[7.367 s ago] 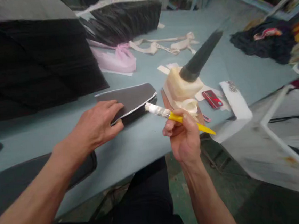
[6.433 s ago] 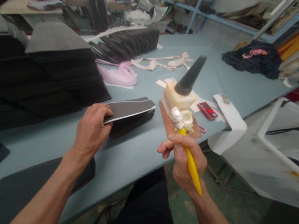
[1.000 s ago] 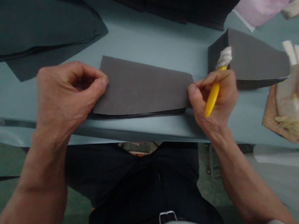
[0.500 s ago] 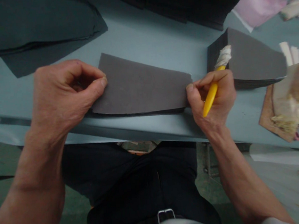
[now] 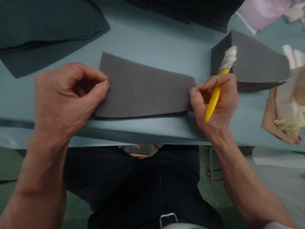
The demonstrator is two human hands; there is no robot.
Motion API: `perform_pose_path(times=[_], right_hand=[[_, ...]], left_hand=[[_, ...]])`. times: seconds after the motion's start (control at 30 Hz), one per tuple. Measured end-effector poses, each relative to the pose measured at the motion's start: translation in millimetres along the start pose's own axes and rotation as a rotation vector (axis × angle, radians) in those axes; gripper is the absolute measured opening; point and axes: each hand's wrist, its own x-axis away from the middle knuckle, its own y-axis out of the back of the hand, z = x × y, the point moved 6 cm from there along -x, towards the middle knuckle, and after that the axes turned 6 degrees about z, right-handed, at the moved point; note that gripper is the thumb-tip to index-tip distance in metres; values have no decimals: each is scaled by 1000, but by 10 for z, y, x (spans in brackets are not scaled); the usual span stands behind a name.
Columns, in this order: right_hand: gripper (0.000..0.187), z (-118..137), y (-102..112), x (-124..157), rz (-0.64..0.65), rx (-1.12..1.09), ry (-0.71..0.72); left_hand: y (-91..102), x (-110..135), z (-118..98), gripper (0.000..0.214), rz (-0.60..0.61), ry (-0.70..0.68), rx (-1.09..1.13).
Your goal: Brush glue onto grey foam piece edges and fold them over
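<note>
A dark grey cut sheet [image 5: 144, 85] lies flat near the front edge of the pale blue table [image 5: 151, 39], on top of another matching piece. My left hand [image 5: 65, 97] is closed, thumb and fingers pinching the sheet's left end. My right hand [image 5: 216, 100] is curled round a yellow-handled brush [image 5: 215, 94] whose glue-caked white bristles point up and away, while its thumb presses the sheet's right end.
A stack of the same grey pieces [image 5: 254, 61] sits to the right. Beyond it are a brown board with a lump of pale glue [image 5: 293, 105], pink cloth [image 5: 262, 3] and white scraps. Large dark sheets [image 5: 35, 28] lie at the back left.
Seconds ago my right hand dabbed the brush at the glue and my left hand took a piece off the stack. Over the last second, both hands stay at the sheet's ends, barely shifting.
</note>
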Motion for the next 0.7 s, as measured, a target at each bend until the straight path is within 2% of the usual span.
perform_pose_path(times=[0.17, 0.47, 0.7], right_hand=[[28, -12, -7, 5, -2, -4, -7], [19, -46, -28, 46, 41, -73, -49], [20, 18, -19, 22, 29, -38, 34]], left_hand=[[-18, 20, 4, 15, -2, 42, -42], [-42, 41, -34, 12, -7, 3, -77], [-66, 47, -86, 16, 23, -87, -219]])
